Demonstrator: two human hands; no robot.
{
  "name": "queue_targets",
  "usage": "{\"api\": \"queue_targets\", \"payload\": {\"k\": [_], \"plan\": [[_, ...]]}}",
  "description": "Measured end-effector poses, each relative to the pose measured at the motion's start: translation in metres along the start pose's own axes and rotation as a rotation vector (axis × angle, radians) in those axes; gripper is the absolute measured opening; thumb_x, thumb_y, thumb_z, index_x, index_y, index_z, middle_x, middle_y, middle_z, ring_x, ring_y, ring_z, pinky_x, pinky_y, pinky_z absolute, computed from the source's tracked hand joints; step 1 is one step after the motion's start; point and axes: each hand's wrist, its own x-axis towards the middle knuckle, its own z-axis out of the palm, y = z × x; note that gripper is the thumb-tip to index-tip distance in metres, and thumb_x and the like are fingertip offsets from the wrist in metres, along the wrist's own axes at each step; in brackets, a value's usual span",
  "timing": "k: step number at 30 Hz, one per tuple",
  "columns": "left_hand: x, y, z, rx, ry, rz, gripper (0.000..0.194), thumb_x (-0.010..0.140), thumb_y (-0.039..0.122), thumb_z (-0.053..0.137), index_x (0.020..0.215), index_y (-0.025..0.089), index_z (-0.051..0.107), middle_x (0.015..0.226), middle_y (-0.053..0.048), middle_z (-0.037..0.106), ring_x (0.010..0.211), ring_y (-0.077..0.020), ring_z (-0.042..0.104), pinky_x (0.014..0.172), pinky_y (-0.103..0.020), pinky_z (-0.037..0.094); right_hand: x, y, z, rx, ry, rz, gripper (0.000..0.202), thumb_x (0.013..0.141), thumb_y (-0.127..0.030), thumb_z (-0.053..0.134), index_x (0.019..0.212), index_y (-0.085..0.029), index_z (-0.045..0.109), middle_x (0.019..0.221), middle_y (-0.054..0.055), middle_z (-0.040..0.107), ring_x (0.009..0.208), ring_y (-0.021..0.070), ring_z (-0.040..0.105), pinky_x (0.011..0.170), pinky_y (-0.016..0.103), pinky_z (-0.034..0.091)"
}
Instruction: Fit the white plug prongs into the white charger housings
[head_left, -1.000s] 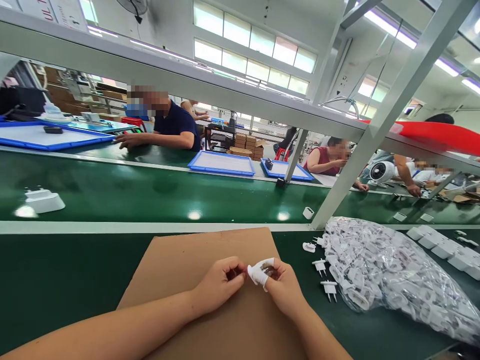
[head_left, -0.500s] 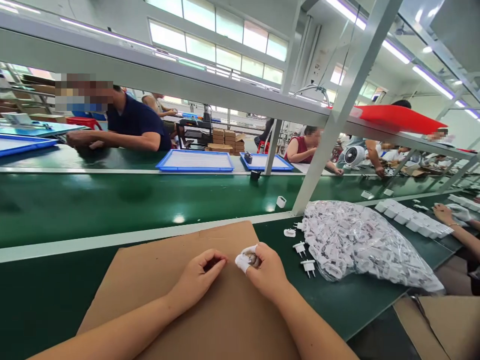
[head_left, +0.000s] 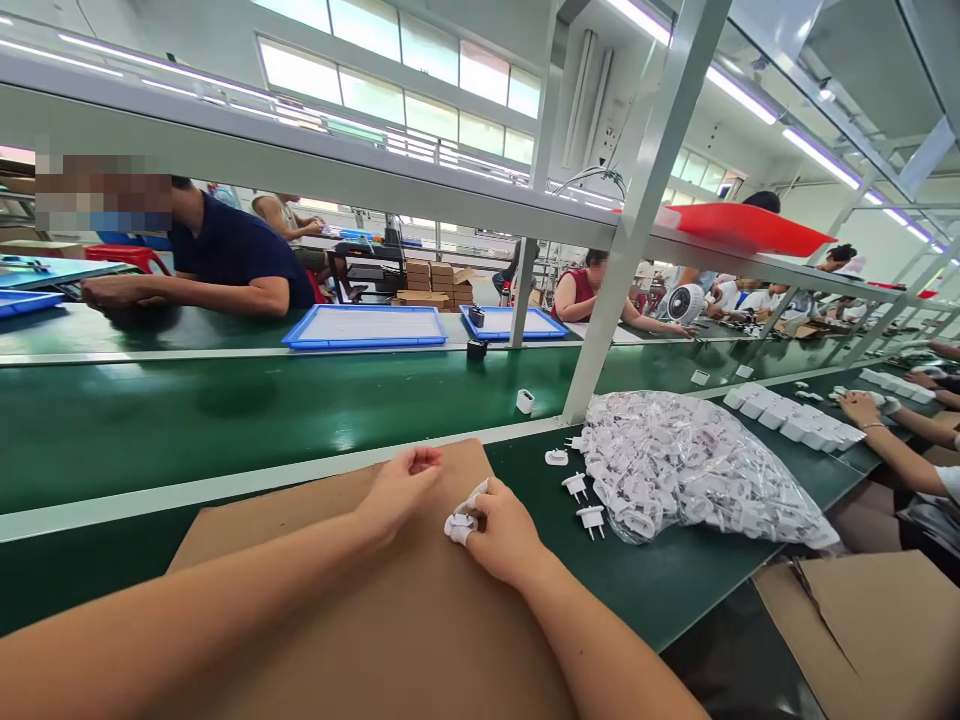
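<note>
My right hand (head_left: 504, 530) is closed round a small white casing (head_left: 461, 525), with something inside it too small to make out. Up and to the left of it, my left hand (head_left: 401, 487) is raised over the far part of the brown cardboard sheet (head_left: 360, 630). Its fingers are curled together, and whatever they hold, if anything, is hidden. To the right of the cardboard lie white two-pin plug pieces (head_left: 591, 520) and a flat oval white piece (head_left: 556, 457), beside a clear bag of many white parts (head_left: 675, 465).
A metal post (head_left: 637, 210) rises beyond the bag. Past the cardboard, a green belt (head_left: 225, 410) carries a white casing (head_left: 525, 401). Blue-rimmed trays (head_left: 367, 343) lie across it. White boxes (head_left: 791, 418) and a co-worker's hands (head_left: 862, 408) are at the right. Other people sit opposite.
My left hand has moved forward, away from my body and from the white casing. The view has shifted to the right. My right hand still holds the casing.
</note>
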Motion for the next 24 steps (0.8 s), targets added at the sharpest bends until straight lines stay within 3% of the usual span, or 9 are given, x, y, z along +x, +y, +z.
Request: {"api": "queue_targets", "payload": {"k": [5, 8, 12, 14, 17, 20, 22, 24], "plan": [[0.070, 0.030, 0.039, 0.216, -0.013, 0.169, 0.043, 0.077, 0.040, 0.066, 0.113, 0.018, 0.063, 0.125, -0.011, 0.066, 0.109, -0.0261, 0.064, 0.095, -0.037, 0.052, 0.004, 0.003, -0.003, 0.040, -0.018, -0.017, 0.010, 0.072, -0.013, 0.076, 0.077, -0.020, 0.072, 0.082, 0.000, 0.061, 0.070, 0.0136, 0.054, 0.061, 0.026, 0.038], [0.104, 0.038, 0.071, 0.307, -0.053, 0.218, 0.059, 0.071, 0.046, 0.077, 0.120, 0.017, 0.062, 0.136, -0.013, 0.061, 0.123, -0.0300, 0.058, 0.104, -0.036, 0.047, 0.005, 0.005, -0.005, 0.095, -0.034, -0.013, 0.017, 0.070, -0.013, 0.080, 0.083, -0.022, 0.075, 0.086, 0.001, 0.065, 0.072, 0.0143, 0.057, 0.064, 0.026, 0.042], [0.132, 0.042, 0.109, 0.434, -0.024, 0.140, 0.086, 0.061, 0.056, 0.085, 0.129, 0.011, 0.057, 0.143, -0.025, 0.052, 0.139, -0.0411, 0.043, 0.110, -0.043, 0.040, 0.007, 0.008, -0.005, 0.139, -0.057, -0.012, 0.019, 0.070, -0.016, 0.083, 0.087, -0.024, 0.078, 0.086, 0.000, 0.066, 0.074, 0.0151, 0.060, 0.066, 0.027, 0.045], [0.140, 0.043, 0.121, 0.480, -0.005, 0.094, 0.087, 0.064, 0.059, 0.083, 0.130, 0.010, 0.055, 0.141, -0.026, 0.054, 0.138, -0.0417, 0.043, 0.107, -0.044, 0.042, 0.008, 0.011, -0.005, 0.147, -0.066, -0.013, 0.019, 0.071, -0.016, 0.083, 0.088, -0.024, 0.078, 0.086, 0.001, 0.066, 0.076, 0.0159, 0.060, 0.066, 0.027, 0.045], [0.147, 0.041, 0.129, 0.523, 0.000, 0.066, 0.062, 0.079, 0.054, 0.072, 0.124, 0.013, 0.059, 0.133, -0.022, 0.062, 0.128, -0.0370, 0.053, 0.098, -0.041, 0.047, 0.008, 0.012, -0.004, 0.142, -0.073, -0.016, 0.020, 0.071, -0.015, 0.082, 0.089, -0.024, 0.078, 0.088, 0.001, 0.066, 0.078, 0.0162, 0.060, 0.066, 0.027, 0.045], [0.150, 0.038, 0.122, 0.555, -0.018, 0.068, 0.038, 0.092, 0.043, 0.056, 0.117, 0.015, 0.064, 0.126, -0.018, 0.067, 0.120, -0.0331, 0.060, 0.093, -0.039, 0.049, 0.008, 0.011, -0.005, 0.128, -0.074, -0.018, 0.020, 0.071, -0.014, 0.081, 0.089, -0.024, 0.078, 0.087, 0.001, 0.065, 0.077, 0.0155, 0.059, 0.066, 0.026, 0.045], [0.151, 0.036, 0.114, 0.577, -0.022, 0.080, 0.036, 0.092, 0.040, 0.056, 0.118, 0.017, 0.064, 0.128, -0.018, 0.067, 0.123, -0.0330, 0.059, 0.095, -0.039, 0.048, 0.008, 0.009, -0.006, 0.123, -0.073, -0.009, 0.019, 0.072, -0.015, 0.081, 0.088, -0.024, 0.078, 0.086, 0.001, 0.064, 0.076, 0.0149, 0.058, 0.067, 0.026, 0.044], [0.150, 0.035, 0.107, 0.594, -0.010, 0.091, 0.049, 0.084, 0.045, 0.067, 0.123, 0.017, 0.061, 0.135, -0.019, 0.062, 0.130, -0.0357, 0.054, 0.100, -0.040, 0.046, 0.007, 0.007, -0.007, 0.113, -0.073, -0.008, 0.018, 0.072, -0.016, 0.082, 0.088, -0.024, 0.079, 0.085, 0.000, 0.064, 0.075, 0.0147, 0.058, 0.067, 0.027, 0.044]]}}
